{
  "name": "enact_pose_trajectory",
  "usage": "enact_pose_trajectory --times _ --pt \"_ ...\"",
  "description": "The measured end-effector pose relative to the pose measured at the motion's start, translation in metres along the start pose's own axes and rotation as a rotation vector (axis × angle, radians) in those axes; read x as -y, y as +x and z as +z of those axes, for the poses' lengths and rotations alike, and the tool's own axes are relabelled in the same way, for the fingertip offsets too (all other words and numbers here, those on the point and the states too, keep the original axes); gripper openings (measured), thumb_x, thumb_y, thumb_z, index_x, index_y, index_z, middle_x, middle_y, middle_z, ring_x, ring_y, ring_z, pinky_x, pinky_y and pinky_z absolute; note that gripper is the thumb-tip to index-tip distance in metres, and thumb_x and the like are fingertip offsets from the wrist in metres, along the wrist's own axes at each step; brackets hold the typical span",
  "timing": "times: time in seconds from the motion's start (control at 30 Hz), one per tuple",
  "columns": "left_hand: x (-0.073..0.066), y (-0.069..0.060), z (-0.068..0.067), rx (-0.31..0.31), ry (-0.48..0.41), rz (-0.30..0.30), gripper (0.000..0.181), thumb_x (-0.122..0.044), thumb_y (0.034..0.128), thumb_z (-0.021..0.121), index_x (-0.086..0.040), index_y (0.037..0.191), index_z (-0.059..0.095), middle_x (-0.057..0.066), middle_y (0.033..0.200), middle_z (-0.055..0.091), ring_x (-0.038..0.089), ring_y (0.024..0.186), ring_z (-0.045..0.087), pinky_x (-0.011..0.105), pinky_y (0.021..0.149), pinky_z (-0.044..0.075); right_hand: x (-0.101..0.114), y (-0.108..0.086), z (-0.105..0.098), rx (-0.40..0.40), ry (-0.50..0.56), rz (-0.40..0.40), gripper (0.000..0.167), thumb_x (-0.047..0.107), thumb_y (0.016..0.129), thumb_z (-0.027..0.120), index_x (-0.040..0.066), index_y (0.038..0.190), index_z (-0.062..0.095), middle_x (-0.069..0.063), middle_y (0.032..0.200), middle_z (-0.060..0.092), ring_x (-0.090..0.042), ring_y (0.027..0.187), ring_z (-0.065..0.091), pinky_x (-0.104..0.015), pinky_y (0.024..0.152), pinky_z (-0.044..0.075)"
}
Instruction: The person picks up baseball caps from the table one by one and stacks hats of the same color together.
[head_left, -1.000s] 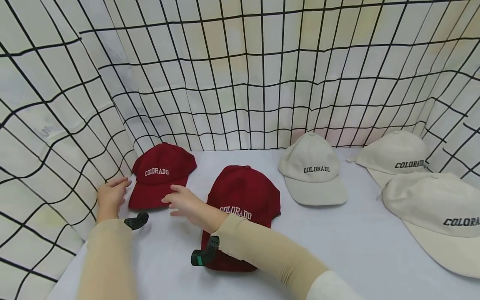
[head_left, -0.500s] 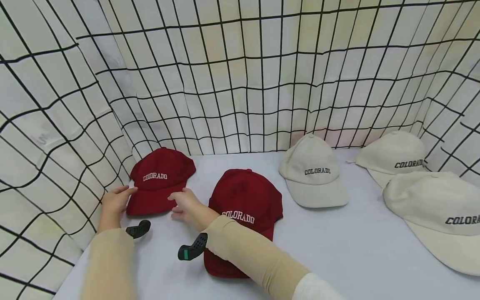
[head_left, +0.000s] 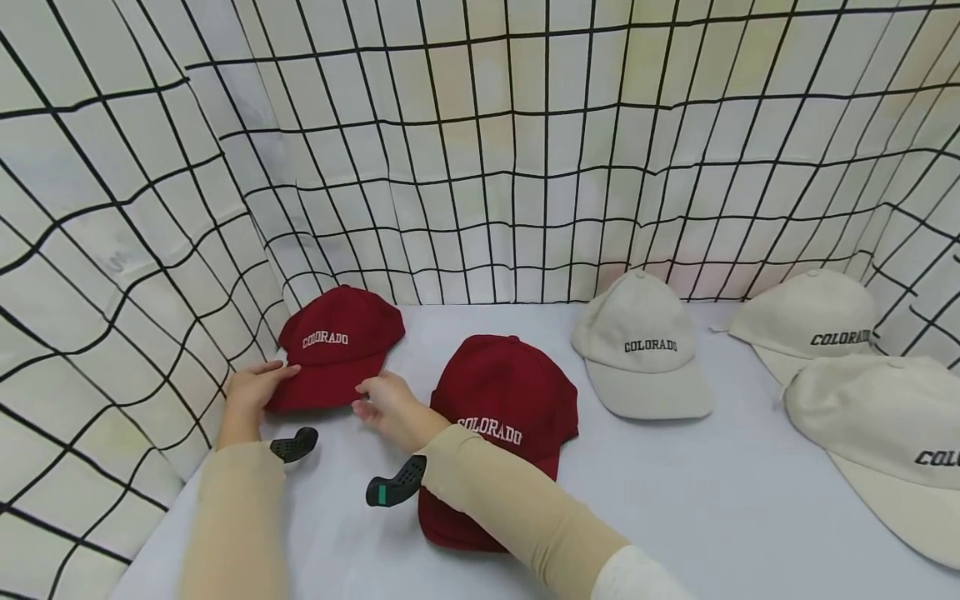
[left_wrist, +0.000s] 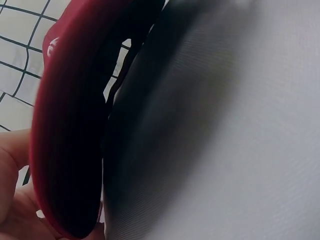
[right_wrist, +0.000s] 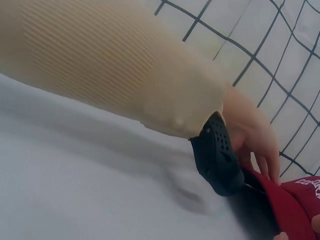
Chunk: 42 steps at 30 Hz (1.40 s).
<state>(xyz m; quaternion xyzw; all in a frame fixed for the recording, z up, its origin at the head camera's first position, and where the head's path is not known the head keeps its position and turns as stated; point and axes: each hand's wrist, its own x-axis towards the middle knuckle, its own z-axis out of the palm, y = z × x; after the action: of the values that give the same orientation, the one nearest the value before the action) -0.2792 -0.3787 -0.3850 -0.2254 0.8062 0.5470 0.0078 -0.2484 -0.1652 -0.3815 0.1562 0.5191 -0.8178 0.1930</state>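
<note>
A dark red cap (head_left: 341,333) with white COLORADO lettering sits at the far left, brim facing me. My left hand (head_left: 251,396) pinches the left side of its brim, thumb on top and fingers beneath. On the brim's right corner, my right hand (head_left: 397,408) holds on with its fingertips. The left wrist view looks at the shaded underside of the cap (left_wrist: 70,115), its brim edge raised off the white surface. In the right wrist view, fingers of the right hand (right_wrist: 252,125) lie over the brim (right_wrist: 287,210). A second red cap (head_left: 502,383) lies partly behind my right forearm.
Right of the red caps stand a pale grey cap (head_left: 648,350) and two cream caps (head_left: 810,312), one nearer me. A black grid with white sheeting (head_left: 525,167) walls the back and both sides of the white surface (head_left: 637,500).
Both hands have come in from beside the left red cap and taken hold of its brim, the right hand's fingers drawing together. The head view has shifted slightly.
</note>
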Motion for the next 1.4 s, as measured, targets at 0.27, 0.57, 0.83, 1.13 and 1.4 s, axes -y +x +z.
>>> enact_pose_trajectory --times 0.27,0.57,0.83,1.13,1.4 --pt "-0.008 -0.001 -0.009 0.087 0.000 -0.099 0.078 -0.032 0.0962 0.070 0.004 0.156 0.035 0.015 0.131 0.061 0.020 0.108 0.057 0.029 0.097 0.050 0.000 0.005 -0.002 -0.010 -0.036 -0.044 0.054 -0.004 0.097 0.060 0.002 0.148 0.045 -0.011 0.094 0.059 -0.019 0.072 0.056 -0.033 0.080 0.057" --pt "-0.012 -0.011 -0.012 0.156 -0.179 -0.157 0.040 -0.019 0.0930 0.077 -0.003 0.126 0.060 -0.011 0.070 0.063 0.004 0.067 0.054 0.017 0.062 0.050 0.001 0.008 -0.005 -0.062 0.113 -0.088 0.057 -0.014 0.094 0.060 0.005 0.146 0.046 -0.014 0.098 0.061 -0.024 0.079 0.062 -0.045 0.085 0.059" --pt "-0.024 -0.019 -0.013 0.209 -0.352 -0.161 0.096 -0.023 0.0953 0.075 -0.010 0.165 0.009 -0.016 0.079 0.059 0.000 0.074 0.059 0.015 0.070 0.053 0.013 0.006 -0.009 -0.053 0.110 -0.115 0.059 -0.015 0.093 0.061 0.013 0.143 0.050 -0.015 0.101 0.060 -0.027 0.089 0.068 -0.040 0.079 0.060" --pt "-0.031 -0.021 -0.024 0.286 -0.478 -0.125 0.010 -0.020 0.0929 0.078 -0.027 0.100 0.078 -0.013 0.085 0.066 0.007 0.085 0.058 0.020 0.070 0.051 0.029 -0.001 -0.013 0.005 0.098 -0.152 0.058 -0.015 0.093 0.062 0.016 0.142 0.053 -0.014 0.101 0.062 -0.026 0.089 0.069 -0.042 0.081 0.060" --pt "-0.038 -0.027 -0.035 0.391 -0.641 -0.101 0.019 -0.011 0.0964 0.072 -0.022 0.084 0.081 -0.008 0.089 0.068 0.011 0.082 0.062 0.024 0.070 0.054 0.045 -0.012 -0.013 0.060 0.073 -0.175 0.057 -0.014 0.093 0.062 0.016 0.141 0.054 -0.015 0.096 0.062 -0.025 0.085 0.068 -0.043 0.083 0.059"
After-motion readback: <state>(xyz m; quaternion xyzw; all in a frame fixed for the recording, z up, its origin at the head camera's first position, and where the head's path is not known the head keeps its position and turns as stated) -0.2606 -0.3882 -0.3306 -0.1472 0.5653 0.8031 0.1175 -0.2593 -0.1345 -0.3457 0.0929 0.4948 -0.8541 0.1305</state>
